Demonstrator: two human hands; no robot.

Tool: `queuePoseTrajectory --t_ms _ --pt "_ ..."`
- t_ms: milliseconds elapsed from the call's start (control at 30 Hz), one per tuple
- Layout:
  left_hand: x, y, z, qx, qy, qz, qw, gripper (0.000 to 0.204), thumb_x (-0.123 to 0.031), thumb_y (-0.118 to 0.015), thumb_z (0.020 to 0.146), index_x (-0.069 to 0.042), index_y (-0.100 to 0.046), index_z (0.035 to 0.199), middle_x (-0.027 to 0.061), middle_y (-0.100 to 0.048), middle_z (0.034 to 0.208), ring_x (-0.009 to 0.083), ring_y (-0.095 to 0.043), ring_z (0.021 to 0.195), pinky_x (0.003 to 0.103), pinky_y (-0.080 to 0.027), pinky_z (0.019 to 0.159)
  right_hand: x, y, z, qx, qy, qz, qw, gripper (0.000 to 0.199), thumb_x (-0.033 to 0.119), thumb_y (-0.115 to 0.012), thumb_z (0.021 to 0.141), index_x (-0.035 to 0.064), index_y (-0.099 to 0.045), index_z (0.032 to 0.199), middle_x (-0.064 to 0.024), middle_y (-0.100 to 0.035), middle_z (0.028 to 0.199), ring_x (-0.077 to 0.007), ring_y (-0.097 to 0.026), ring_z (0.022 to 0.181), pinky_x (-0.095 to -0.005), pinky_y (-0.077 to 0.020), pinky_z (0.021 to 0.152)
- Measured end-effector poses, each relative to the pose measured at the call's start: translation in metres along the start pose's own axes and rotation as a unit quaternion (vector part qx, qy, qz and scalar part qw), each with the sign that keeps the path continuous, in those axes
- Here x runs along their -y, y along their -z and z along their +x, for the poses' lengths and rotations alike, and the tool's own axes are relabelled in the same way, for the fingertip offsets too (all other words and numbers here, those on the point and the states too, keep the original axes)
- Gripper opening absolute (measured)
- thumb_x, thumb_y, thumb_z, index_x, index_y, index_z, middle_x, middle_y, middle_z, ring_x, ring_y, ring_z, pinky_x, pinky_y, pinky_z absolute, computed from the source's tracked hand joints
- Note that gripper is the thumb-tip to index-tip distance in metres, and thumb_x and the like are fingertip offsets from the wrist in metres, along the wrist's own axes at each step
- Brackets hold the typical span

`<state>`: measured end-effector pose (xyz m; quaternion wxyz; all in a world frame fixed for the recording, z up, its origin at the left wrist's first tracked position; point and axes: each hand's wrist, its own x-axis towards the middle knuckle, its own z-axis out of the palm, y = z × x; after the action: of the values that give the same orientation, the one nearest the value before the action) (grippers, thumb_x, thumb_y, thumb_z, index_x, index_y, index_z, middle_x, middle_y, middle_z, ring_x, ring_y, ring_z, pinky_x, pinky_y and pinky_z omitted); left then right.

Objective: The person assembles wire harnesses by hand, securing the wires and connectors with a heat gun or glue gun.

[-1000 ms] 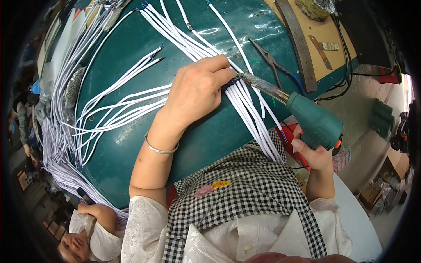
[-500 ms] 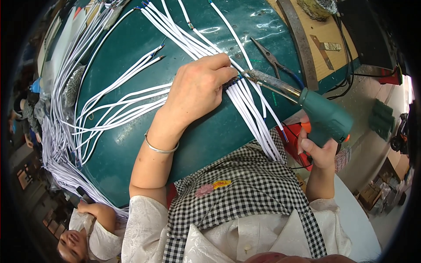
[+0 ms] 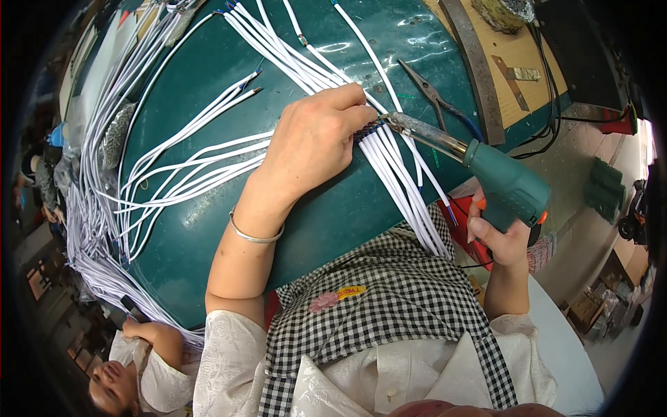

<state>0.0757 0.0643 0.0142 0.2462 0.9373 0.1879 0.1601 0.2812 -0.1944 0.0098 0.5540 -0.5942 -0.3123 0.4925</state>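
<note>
My left hand (image 3: 313, 139) is closed at the ends of a row of white cables (image 3: 396, 184), with thumb and forefinger pinched together. What lies between the fingertips is mostly hidden. The cables run from there over the table edge towards my checked apron. In my right hand (image 3: 504, 242) is a green soldering gun (image 3: 508, 186), fingers wrapped round its grip. Its metal barrel points left, and the tip is at the cable ends just beside my left fingertips. Whether tip and wire touch is too small to tell.
More white cables (image 3: 278, 52) cross the green tabletop (image 3: 208, 229); a large heap (image 3: 94, 208) hangs along its left edge. Pliers (image 3: 432, 96) lie behind the gun's barrel. A curved metal bar (image 3: 476, 69) borders a wooden board (image 3: 545, 73). Another person (image 3: 153, 361) sits at lower left.
My right hand has shifted the soldering gun slightly left, and its body tilts a little differently. Its tip stays at the cable ends. My left hand has hardly moved.
</note>
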Motion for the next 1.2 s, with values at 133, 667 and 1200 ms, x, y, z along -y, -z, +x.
queuePoseTrajectory --t_ms 133,667,1200 --pt "0.000 0.000 0.001 -0.002 0.003 0.002 1.000 0.032 0.011 -0.064 0.068 -0.004 -0.071 0.095 0.0075 -0.066 0.090 0.0288 -0.067 0.078 0.037 -0.054 0.066 0.005 -0.003 0.005 0.008 0.027 0.027 0.999 0.047 -0.004 -0.075 0.082 -0.0055 -0.055 0.125 -0.0148 -0.063 0.110 -0.0144 -0.063 0.077 -0.0254 -0.0555 0.054" --pt "-0.002 -0.001 0.001 -0.013 -0.007 0.007 1.000 0.029 0.010 -0.066 0.068 -0.002 -0.072 0.093 0.0084 -0.067 0.091 0.0295 -0.068 0.078 0.038 -0.054 0.066 0.008 0.004 0.006 -0.013 0.053 0.072 0.996 0.070 0.001 -0.077 0.079 -0.0069 -0.042 0.139 -0.0261 -0.056 0.127 -0.0182 -0.059 0.063 -0.0268 -0.0531 0.049" --pt "0.001 -0.002 -0.004 -0.048 0.029 -0.026 0.998 0.022 0.009 -0.069 0.074 -0.006 -0.074 0.090 0.0099 -0.062 0.077 0.0272 -0.064 0.067 0.036 -0.050 0.059 0.024 0.035 0.029 -0.052 0.129 0.237 0.961 0.074 0.059 -0.031 0.105 -0.0048 -0.041 0.141 -0.0213 -0.063 0.096 -0.0183 -0.058 0.053 -0.0265 -0.0493 0.043"
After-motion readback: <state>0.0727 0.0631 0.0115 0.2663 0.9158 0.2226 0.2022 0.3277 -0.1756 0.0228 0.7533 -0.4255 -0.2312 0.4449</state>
